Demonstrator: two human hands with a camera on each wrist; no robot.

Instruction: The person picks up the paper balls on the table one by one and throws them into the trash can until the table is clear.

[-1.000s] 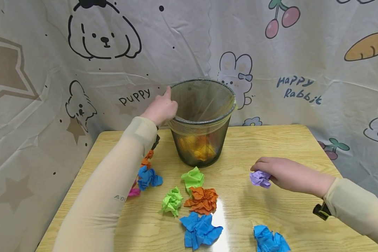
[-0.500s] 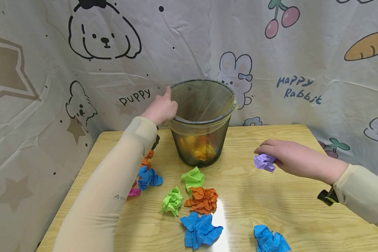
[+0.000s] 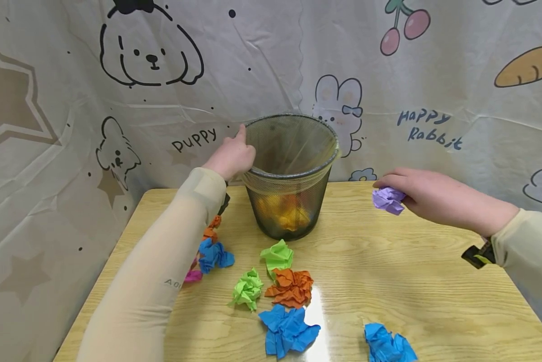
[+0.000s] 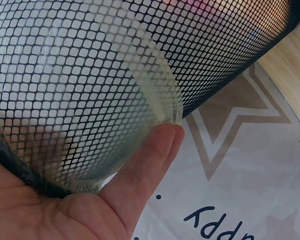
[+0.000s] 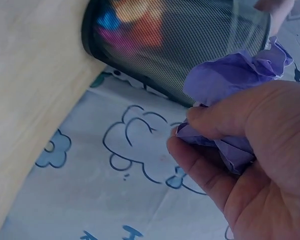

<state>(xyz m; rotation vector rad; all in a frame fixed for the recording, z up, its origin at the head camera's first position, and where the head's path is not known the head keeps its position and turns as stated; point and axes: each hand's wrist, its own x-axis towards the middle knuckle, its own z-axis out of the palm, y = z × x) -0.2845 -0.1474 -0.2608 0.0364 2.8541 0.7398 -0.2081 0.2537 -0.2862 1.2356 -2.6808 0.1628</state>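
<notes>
A black mesh wastebasket (image 3: pixel 289 201) with a see-through liner folded over its rim stands upright at the table's back. My left hand (image 3: pixel 231 157) grips the rim on its left side. In the left wrist view the thumb (image 4: pixel 150 170) lies along the outside, while fingers show dimly through the mesh. To the right of the basket, my right hand (image 3: pixel 438 198) pinches a crumpled purple paper ball (image 3: pixel 389 200) above the table. The right wrist view shows that purple ball (image 5: pixel 230 80) between thumb and fingers. Yellow, orange, blue and pink paper shows through the basket wall.
On the wooden table (image 3: pixel 388 281) lie two green paper balls (image 3: pixel 247 289), an orange one (image 3: pixel 291 288) and a blue one (image 3: pixel 286 329) in front of the basket. Another blue ball (image 3: pixel 388 344) is nearer the right front. More balls (image 3: pixel 214 255) lie beside the left sleeve. A printed curtain hangs behind.
My right hand has risen and moved away toward the back of the table, slightly rightward, carrying the purple paper ball. The left hand stays at the basket rim.
</notes>
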